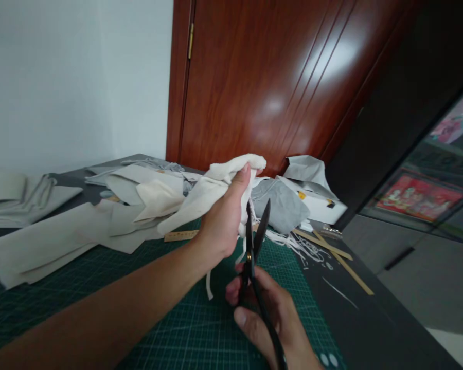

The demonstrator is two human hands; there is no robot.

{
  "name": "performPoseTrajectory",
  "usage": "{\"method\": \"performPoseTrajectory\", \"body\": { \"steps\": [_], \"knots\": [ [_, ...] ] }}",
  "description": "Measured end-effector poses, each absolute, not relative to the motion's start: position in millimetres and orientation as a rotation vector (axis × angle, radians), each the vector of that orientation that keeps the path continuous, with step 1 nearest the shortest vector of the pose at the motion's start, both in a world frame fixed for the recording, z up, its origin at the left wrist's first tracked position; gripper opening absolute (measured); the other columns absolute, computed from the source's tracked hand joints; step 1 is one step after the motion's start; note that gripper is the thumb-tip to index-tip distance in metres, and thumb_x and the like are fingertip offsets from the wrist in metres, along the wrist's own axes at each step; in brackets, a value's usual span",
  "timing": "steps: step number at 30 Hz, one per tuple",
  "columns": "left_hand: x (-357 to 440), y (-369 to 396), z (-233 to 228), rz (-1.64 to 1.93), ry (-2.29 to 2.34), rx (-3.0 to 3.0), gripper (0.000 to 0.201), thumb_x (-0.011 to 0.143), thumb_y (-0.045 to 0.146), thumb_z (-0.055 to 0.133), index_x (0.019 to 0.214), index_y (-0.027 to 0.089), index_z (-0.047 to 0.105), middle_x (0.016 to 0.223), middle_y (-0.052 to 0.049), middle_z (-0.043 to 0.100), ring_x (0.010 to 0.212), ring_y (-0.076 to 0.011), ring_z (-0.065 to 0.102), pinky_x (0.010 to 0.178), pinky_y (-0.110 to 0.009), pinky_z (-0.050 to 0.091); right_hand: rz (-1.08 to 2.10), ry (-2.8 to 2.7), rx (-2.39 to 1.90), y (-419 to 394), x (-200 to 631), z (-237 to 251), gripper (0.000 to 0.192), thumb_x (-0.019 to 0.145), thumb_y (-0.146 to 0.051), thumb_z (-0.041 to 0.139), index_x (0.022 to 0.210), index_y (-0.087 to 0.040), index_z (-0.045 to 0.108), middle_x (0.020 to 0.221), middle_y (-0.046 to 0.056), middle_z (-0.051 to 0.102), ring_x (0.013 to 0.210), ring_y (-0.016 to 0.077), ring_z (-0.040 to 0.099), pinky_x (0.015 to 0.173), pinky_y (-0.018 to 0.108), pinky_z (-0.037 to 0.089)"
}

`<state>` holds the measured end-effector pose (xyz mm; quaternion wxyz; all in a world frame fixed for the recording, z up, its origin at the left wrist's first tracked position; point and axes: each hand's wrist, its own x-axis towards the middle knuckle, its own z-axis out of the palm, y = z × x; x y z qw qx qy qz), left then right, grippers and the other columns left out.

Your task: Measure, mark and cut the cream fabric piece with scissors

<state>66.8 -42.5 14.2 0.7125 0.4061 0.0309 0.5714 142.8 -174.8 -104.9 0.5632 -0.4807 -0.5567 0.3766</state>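
Cloth [200, 198] sits bunched in your closed left hand [221, 218]; your right hand [272, 316] grips open scissors [254, 246] just beside it.

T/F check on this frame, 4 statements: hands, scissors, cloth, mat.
1. The left hand grips a bunched cream cloth. True.
2. The right hand holds a rotary cutter. False: it holds black scissors.
3. The scissor blades are open. True.
4. The cutting mat is blue. False: it is green with a grid.
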Motion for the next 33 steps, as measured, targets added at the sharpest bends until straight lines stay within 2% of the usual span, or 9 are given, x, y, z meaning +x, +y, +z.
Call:
{"method": "performPoseTrajectory", "body": {
  "steps": [7, 12, 15, 17, 20, 22, 26, 28, 33],
  "knots": [
    [94, -41, 30, 1.129, 0.058, 0.963, 0.057, 0.083, 0.071, 0.072, 0.108, 0.021, 0.08, 0.1, -0.008, 0.076, 0.115, -0.0332, 0.067, 0.098, -0.041, 0.054, 0.654, -1.324, -1.152, -170, 163, -88, 0.044, 0.091, -0.038, 0.076, 0.131, -0.027, 0.062, 0.099, 0.003, 0.067, 0.09, 0.0199, 0.063, 0.078, 0.032, 0.053],
    [97, -38, 26, 0.956, 0.031, 0.974, 0.055, 0.087, 0.069, 0.069, 0.115, 0.023, 0.08, 0.099, -0.009, 0.075, 0.101, -0.0304, 0.07, 0.085, -0.037, 0.056, 0.561, -1.411, -1.113, -163, 180, -84, 0.044, 0.092, -0.037, 0.076, 0.132, -0.027, 0.062, 0.096, 0.002, 0.066, 0.088, 0.0195, 0.063, 0.079, 0.032, 0.053],
    [96, -36, 24, 0.9, -0.012, 0.974, 0.055, 0.088, 0.068, 0.068, 0.119, 0.024, 0.077, 0.093, -0.008, 0.074, 0.082, -0.0248, 0.07, 0.074, -0.035, 0.056, 0.551, -1.46, -1.101, -157, 189, -81, 0.045, 0.092, -0.037, 0.075, 0.133, -0.026, 0.061, 0.095, 0.003, 0.067, 0.086, 0.0206, 0.063, 0.079, 0.034, 0.052],
    [96, -33, 22, 0.879, 0.002, 0.97, 0.056, 0.085, 0.07, 0.07, 0.114, 0.023, 0.077, 0.08, -0.006, 0.071, 0.064, -0.0189, 0.063, 0.062, -0.032, 0.052, 0.563, -1.477, -1.088, -153, 194, -78, 0.041, 0.091, -0.037, 0.075, 0.129, -0.026, 0.063, 0.096, 0.003, 0.067, 0.085, 0.0205, 0.063, 0.077, 0.033, 0.052],
    [100, -26, 16, 0.835, 0.106, 0.985, 0.062, 0.078, 0.079, 0.07, 0.092, 0.018, 0.076, 0.062, -0.002, 0.06, 0.049, -0.0134, 0.051, 0.05, -0.027, 0.041, 0.568, -1.486, -1.073, -147, 199, -75, 0.029, 0.089, -0.037, 0.077, 0.114, -0.025, 0.068, 0.093, 0.002, 0.066, 0.083, 0.019, 0.061, 0.074, 0.03, 0.05],
    [103, -20, 11, 0.831, 0.175, 0.989, 0.066, 0.074, 0.084, 0.069, 0.081, 0.018, 0.071, 0.059, -0.001, 0.055, 0.048, -0.0126, 0.05, 0.048, -0.026, 0.039, 0.564, -1.46, -1.061, -143, 200, -78, 0.029, 0.089, -0.037, 0.078, 0.112, -0.025, 0.068, 0.09, 0.001, 0.065, 0.081, 0.0178, 0.061, 0.074, 0.029, 0.05],
    [109, -13, 0, 0.848, 0.215, 0.99, 0.072, 0.071, 0.091, 0.063, 0.073, 0.019, 0.065, 0.059, -0.001, 0.051, 0.049, -0.0121, 0.049, 0.046, -0.026, 0.038, 0.595, -1.334, -1.056, -140, 196, -93, 0.043, 0.088, -0.043, 0.079, 0.126, -0.026, 0.066, 0.091, 0.001, 0.066, 0.079, 0.0169, 0.06, 0.07, 0.027, 0.051],
    [110, -14, -3, 0.86, 0.19, 0.994, 0.071, 0.073, 0.09, 0.063, 0.078, 0.018, 0.068, 0.061, -0.001, 0.052, 0.05, -0.0116, 0.048, 0.046, -0.025, 0.038, 0.619, -1.299, -1.069, -142, 194, -100, 0.046, 0.088, -0.045, 0.079, 0.128, -0.026, 0.066, 0.091, 0.001, 0.066, 0.078, 0.0173, 0.061, 0.07, 0.028, 0.051],
    [108, -20, -6, 0.891, 0.084, 1.086, 0.058, 0.082, 0.076, 0.07, 0.107, 0.024, 0.071, 0.069, 0.0, 0.059, 0.052, -0.0111, 0.051, 0.048, -0.022, 0.04, 0.655, -1.291, -1.095, -149, 193, -108, 0.05, 0.087, -0.045, 0.081, 0.13, -0.025, 0.066, 0.089, 0.002, 0.066, 0.075, 0.0171, 0.061, 0.066, 0.028, 0.051]
  ]
}}
